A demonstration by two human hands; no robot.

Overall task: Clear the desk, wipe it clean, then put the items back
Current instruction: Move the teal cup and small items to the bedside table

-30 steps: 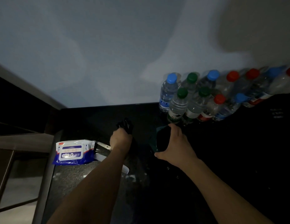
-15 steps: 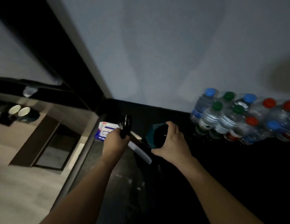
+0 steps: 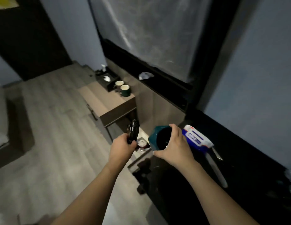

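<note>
My left hand [image 3: 121,147] grips a crumpled black glossy object [image 3: 133,131] that sticks up out of the fist, held over the floor past the desk's left end. My right hand [image 3: 174,145] holds a dark teal cup [image 3: 153,140] by its rim, its dark opening facing me. The black desk top [image 3: 206,192] stretches along the wall at the right. On it lie a blue and white wet-wipe pack [image 3: 196,138] just behind my right hand and a long pale tool [image 3: 216,169] beside it.
A low wooden side table [image 3: 107,103] at the left carries two dark mugs [image 3: 123,89] and a black tray [image 3: 105,78]. An open bin with rubbish [image 3: 142,144] sits below my hands. A dark-framed panel [image 3: 157,38] and grey wood floor [image 3: 52,119] fill the rest.
The view has swung left, away from the water bottles toward the side table and floor. Both hands have carried the black object and the teal cup off the desk's left end.
</note>
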